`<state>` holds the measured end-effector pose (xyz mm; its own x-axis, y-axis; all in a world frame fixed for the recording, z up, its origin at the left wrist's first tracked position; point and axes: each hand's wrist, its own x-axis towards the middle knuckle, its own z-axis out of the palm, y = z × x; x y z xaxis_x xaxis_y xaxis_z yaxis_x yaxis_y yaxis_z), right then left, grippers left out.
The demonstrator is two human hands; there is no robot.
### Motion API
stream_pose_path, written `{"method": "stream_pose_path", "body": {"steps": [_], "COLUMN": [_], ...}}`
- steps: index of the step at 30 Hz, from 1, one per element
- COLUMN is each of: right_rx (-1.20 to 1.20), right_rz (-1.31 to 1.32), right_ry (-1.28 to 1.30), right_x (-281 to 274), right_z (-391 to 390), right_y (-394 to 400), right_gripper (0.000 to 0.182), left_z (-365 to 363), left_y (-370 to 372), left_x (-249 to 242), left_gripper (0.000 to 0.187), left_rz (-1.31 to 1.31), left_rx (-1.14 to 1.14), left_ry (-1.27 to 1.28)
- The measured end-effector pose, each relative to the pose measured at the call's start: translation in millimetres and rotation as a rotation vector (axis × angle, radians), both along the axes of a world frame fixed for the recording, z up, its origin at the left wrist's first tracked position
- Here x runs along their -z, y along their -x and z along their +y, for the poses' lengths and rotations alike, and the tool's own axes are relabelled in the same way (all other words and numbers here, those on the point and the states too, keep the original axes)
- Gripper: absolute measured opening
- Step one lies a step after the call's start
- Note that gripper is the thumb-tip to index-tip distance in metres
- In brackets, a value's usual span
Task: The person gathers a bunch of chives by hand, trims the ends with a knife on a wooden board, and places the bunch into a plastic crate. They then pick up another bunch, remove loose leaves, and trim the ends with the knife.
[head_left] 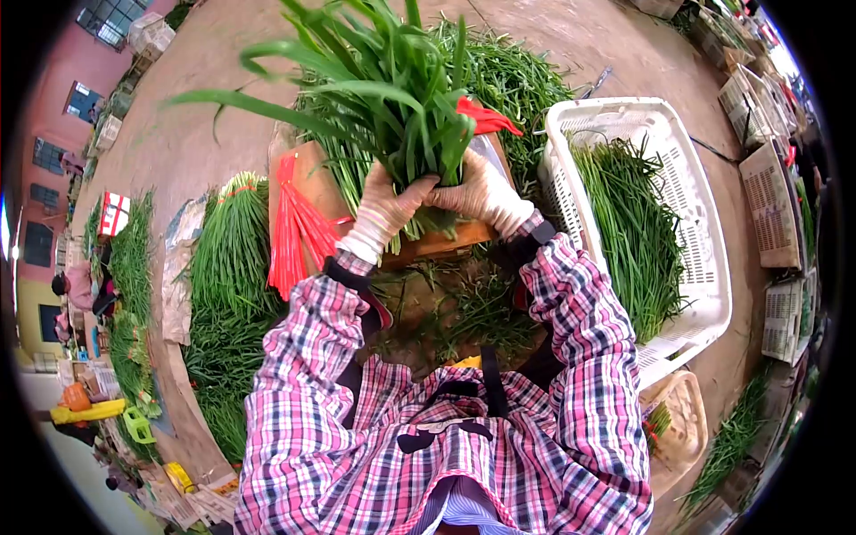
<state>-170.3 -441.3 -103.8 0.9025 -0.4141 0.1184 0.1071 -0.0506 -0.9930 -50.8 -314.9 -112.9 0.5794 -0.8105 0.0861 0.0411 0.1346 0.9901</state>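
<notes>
My left hand (389, 209) and my right hand (486, 198), both in pale gloves, are closed round the lower end of a bunch of Chinese chives (392, 107). The thumbs meet at the front of the bunch, and its long flat leaves fan up and away from me. Under the hands is a small wooden stand (446, 242) with more green stalks lying on it. A sheaf of red plastic strips (301, 236) hangs over its left side. Some red material (490, 116) lies behind my right hand.
To the right stands a white plastic crate (711, 259) holding loose chives (624, 232). Tied chives (236, 241) are heaped at the left. A pile of cut greens (513, 76) lies beyond the stand, and scraps litter the floor by my feet. A smaller tray (685, 419) sits low right.
</notes>
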Motion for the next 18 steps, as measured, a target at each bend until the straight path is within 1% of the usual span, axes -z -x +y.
{"method": "stream_pose_path", "body": {"steps": [2,3,4,5,6,8,9,10,11,12,13,14,15,16,18], "right_rx": [0.045,0.011,0.088,0.07,0.047,0.065,0.02,-0.024,0.093,0.118,0.141,0.122,0.162,0.233,0.226], "right_rz": [-0.005,-0.052,-0.015,-0.065,-0.11,-0.118,-0.066,-0.013,-0.062,-0.131,-0.205,-0.305,-0.462,-0.541,-0.637], "right_ry": [0.079,0.203,0.296,0.263,0.227,0.24,0.216,0.194,0.546,0.447,0.351,-0.16,-0.671,-0.969,-0.991], "right_x": [4.4,48.2,16.9,21.1,26.3,16.5,48.1,43.3,42.6,42.5,33.1,23.8,14.7,63.3,51.1], "right_z": [-0.7,-10.3,-4.9,-4.5,-5.0,-0.5,-3.2,0.2,1.0,2.4,5.6,18.0,30.4,19.8,33.3], "right_y": [-1.7,-24.1,-9.8,-11.4,-14.7,-10.2,-23.5,-32.1,-20.1,-9.1,3.0,14.3,25.6,18.4,40.0], "right_gripper": [0.071,0.068,0.065,0.064,0.063,0.061,0.061,0.061,0.063,0.063,0.064,0.061,0.058,0.05,0.049], "left_z": [-4.3,-6.6,-10.1,-12.5,-15.9,-20.6,-23.6,-24.4,-25.6,-26.7,-27.4,-26.3,-25.2,-24.4,-20.1], "left_y": [5.2,7.2,6.8,8.1,10.2,12.4,17.4,23.0,24.2,25.5,31.2,40.5,59.7,69.9,99.5], "left_x": [-4.0,-7.0,-6.9,-5.8,-6.3,-4.6,-11.7,-20.5,-28.3,-36.1,-41.9,-50.2,-89.6,-87.7,-113.2], "left_gripper": [0.043,0.039,0.042,0.046,0.052,0.056,0.061,0.066,0.08,0.094,0.101,0.107,0.113,0.11,0.104], "left_rz": [-0.228,-0.282,-0.296,-0.205,-0.228,-0.151,-0.118,-0.078,-0.356,-0.639,-0.937,-1.224,-1.208,-1.304,-1.323], "left_rx": [0.026,0.053,0.021,0.034,0.038,0.04,0.075,0.108,0.132,0.145,0.118,0.09,0.18,0.104,0.196], "left_ry": [-0.033,0.025,-0.013,0.021,0.055,0.057,0.024,-0.013,-0.148,-0.268,-0.415,-0.57,-0.8,-0.707,-0.743]}}
